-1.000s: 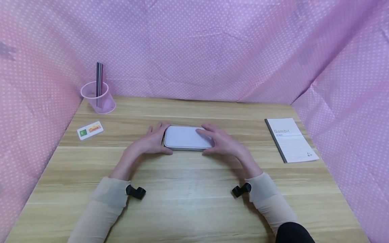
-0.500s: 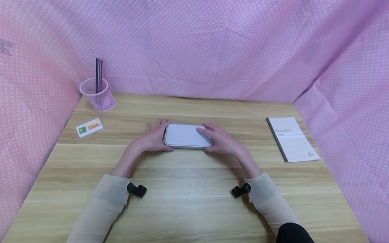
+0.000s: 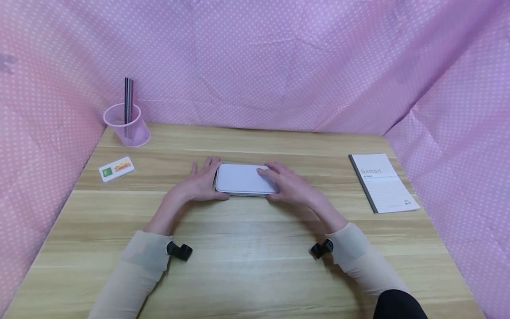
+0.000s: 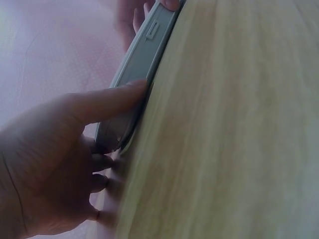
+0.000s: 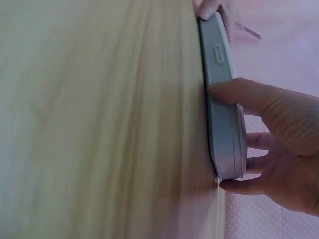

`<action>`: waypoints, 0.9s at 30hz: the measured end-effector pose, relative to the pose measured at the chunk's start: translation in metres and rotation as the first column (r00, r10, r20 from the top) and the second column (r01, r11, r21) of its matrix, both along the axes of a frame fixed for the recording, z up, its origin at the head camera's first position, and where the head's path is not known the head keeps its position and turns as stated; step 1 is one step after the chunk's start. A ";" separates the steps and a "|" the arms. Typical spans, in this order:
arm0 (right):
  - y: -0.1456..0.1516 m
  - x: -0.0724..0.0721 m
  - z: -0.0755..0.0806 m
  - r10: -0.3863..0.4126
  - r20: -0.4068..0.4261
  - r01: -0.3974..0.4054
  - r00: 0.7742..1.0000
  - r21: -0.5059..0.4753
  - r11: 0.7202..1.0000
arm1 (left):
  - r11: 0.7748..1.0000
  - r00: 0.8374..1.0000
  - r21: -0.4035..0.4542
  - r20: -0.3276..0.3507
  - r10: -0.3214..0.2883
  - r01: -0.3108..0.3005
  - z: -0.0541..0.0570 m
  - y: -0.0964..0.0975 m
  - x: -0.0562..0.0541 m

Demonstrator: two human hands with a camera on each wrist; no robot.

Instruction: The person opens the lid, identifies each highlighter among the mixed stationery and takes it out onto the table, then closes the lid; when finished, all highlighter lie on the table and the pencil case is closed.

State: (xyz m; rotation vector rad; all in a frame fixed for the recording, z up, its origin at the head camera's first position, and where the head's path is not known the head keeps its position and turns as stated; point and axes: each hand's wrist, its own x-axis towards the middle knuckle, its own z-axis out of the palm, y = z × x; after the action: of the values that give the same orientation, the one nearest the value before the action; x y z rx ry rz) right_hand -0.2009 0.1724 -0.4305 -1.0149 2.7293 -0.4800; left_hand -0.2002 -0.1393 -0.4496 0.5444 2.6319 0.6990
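A flat white pencil case point(image 3: 241, 178) with rounded corners and a grey side lies on the table, its long side toward me. A small raised catch point(image 4: 153, 30) shows on its front side. My left hand point(image 3: 198, 184) holds the left end, thumb along the front and the other fingers spread around the end toward the back. At the right end my right hand point(image 3: 292, 186) grips the case, one finger on top of the lid and the thumb point(image 5: 232, 93) against the front side. The lid looks closed.
A pink mesh cup point(image 3: 133, 133) holding several dark pencils point(image 3: 128, 99) stands at the back left. Before it lies a white card-like piece point(image 3: 116, 169) with green and orange pictures. A notebook point(image 3: 384, 184) lies at the right. Pink dotted cloth point(image 3: 255, 66) surrounds the table point(image 3: 247, 266).
My left thumb has slid slightly right along the case's front. The right forearm has shifted a little to the right. The case stays where it was between both hands.
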 end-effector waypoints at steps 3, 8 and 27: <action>0.000 0.000 0.000 0.011 -0.013 -0.011 1.000 0.024 1.000 | 1.000 1.000 -0.004 -0.004 0.006 -0.006 0.001 0.000 0.001; 0.002 -0.001 0.000 0.058 -0.062 -0.052 0.996 0.105 0.993 | 1.000 1.000 -0.009 -0.020 0.009 -0.009 0.002 0.000 0.001; 0.009 0.001 -0.002 0.227 -0.248 -0.155 0.942 0.277 0.948 | 0.999 0.999 -0.032 -0.053 0.015 -0.016 0.001 0.002 0.002</action>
State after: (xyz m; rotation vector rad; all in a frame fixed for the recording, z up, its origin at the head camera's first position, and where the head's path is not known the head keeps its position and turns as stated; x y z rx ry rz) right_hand -0.2002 0.1812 -0.4321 -1.3461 2.7853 0.0515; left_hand -0.1983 -0.1376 -0.4490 0.5407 2.6939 0.6541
